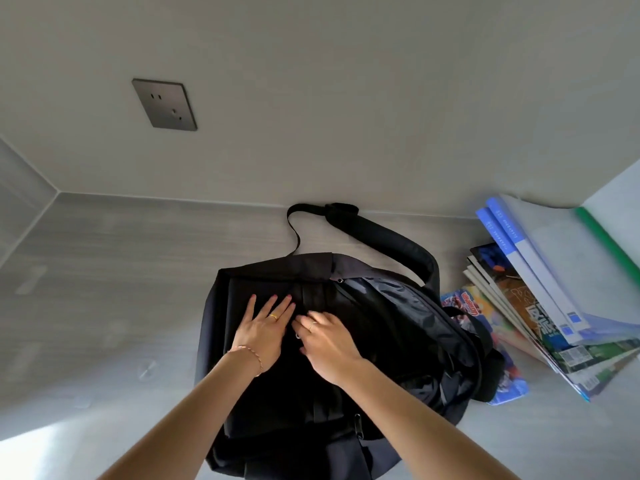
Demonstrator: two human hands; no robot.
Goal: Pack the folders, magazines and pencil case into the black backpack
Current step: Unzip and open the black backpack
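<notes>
The black backpack [408, 327] lies flat on the grey table, its shoulder strap [391, 237] looping toward the wall. My left hand [264, 330] rests flat on its front panel with fingers spread. My right hand [327, 342] sits just beside it on the bag, fingers curled and pinching at something small near the centre seam; what it pinches is hidden. Right of the bag lies a colourful pencil case [498, 358], partly under the bag's edge. Beyond it is a slanted stack of magazines [526, 306] and blue and white folders [540, 265].
The wall runs close behind the bag, with a dark power socket [164, 103] up on the left. A green-edged folder [606, 244] leans at the far right. Bare grey tabletop [104, 289] lies left of the bag.
</notes>
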